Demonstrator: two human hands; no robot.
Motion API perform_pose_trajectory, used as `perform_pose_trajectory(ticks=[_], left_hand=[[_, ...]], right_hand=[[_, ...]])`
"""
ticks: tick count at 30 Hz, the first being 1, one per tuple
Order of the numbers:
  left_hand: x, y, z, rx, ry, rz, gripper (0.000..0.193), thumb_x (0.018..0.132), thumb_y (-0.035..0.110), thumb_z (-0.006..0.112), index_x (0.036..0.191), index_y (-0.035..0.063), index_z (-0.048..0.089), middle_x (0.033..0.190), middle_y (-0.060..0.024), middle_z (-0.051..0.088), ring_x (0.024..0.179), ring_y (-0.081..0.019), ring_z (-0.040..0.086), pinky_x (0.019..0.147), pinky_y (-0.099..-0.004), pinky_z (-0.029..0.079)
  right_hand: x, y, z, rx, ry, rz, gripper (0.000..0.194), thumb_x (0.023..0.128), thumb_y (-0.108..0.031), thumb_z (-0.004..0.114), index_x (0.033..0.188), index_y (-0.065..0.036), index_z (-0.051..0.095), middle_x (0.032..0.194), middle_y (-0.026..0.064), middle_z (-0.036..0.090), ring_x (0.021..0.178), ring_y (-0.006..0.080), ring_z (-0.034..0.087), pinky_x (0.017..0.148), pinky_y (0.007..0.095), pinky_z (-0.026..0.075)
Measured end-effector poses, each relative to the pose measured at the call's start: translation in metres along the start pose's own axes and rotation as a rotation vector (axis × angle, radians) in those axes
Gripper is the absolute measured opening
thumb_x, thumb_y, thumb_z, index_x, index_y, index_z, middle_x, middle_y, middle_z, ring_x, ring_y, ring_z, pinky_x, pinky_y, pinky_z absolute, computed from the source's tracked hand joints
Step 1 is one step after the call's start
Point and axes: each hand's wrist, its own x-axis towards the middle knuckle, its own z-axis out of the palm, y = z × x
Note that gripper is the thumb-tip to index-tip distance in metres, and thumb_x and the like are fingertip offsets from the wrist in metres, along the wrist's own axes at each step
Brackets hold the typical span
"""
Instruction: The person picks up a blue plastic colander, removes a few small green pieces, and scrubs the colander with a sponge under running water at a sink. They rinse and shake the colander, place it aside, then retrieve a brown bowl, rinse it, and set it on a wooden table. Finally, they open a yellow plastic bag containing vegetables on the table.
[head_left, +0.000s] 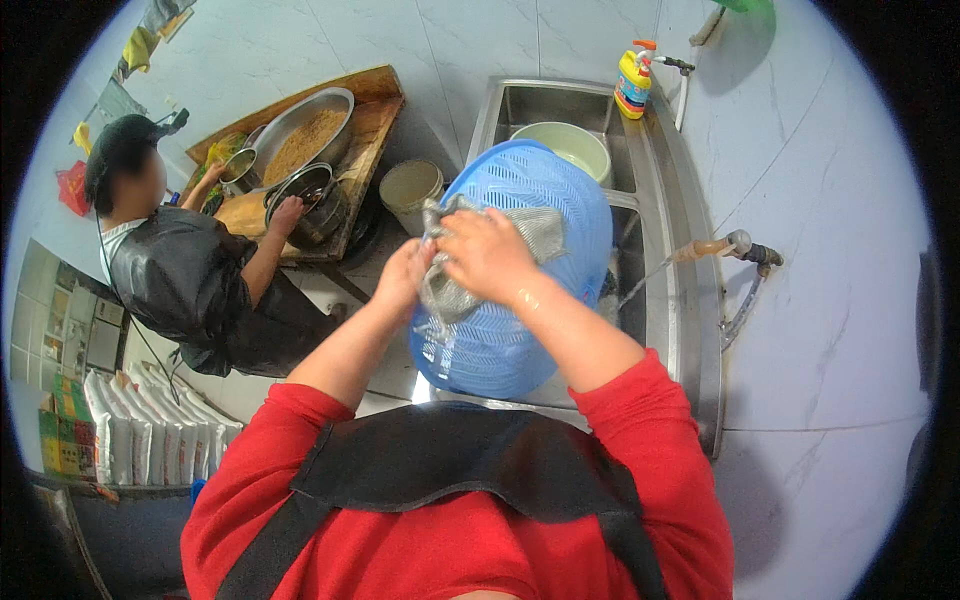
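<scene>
A blue slotted plastic basket (525, 330) is tilted in front of me at the sink's left side. At its left rim is my left hand (405, 274), fingers curled around the edge; part of the grip is hidden. My right hand (487, 251) presses a wet grey cloth (544, 229) against the basket near that rim. Folds of the cloth bunch around the rim beside both hands. Water runs from the tap (712, 247) into the near sink basin (634, 300), which the basket partly covers.
A pale green basin (574, 146) sits in the far sink basin. A yellow pump bottle (634, 86) stands on the sink's back ledge. A bucket (412, 187) is on the left. Beyond it, a co-worker (187, 255) handles pots at a wooden table (375, 112).
</scene>
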Motion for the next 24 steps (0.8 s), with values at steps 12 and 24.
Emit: perform_pose_trajectory(ticks=[12,24], left_hand=[[0.005,-0.104,-0.079,-0.275,0.134,-0.344,0.038,0.085,0.031,0.048,0.107,-0.0002,0.049,0.101,-0.0128,0.055,0.092,-0.0248,0.054,0.082,-0.0382,0.043],[0.008,-0.145,-0.049,0.181,0.518,-0.338,0.050,0.092,0.037,0.033,0.097,-0.0084,0.054,0.087,-0.0150,0.058,0.079,-0.0213,0.053,0.073,-0.0320,0.042]], right_hand=[[-0.106,0.038,0.048,0.311,0.298,0.608,0.045,0.078,-0.024,0.054,0.120,-0.008,0.048,0.115,0.0147,0.053,0.106,0.0328,0.048,0.090,0.0417,0.035],[-0.195,0.176,0.095,0.059,0.144,1.141,0.037,0.086,-0.022,0.041,0.119,-0.006,0.046,0.117,0.0219,0.049,0.109,0.0350,0.046,0.093,0.0397,0.036]])
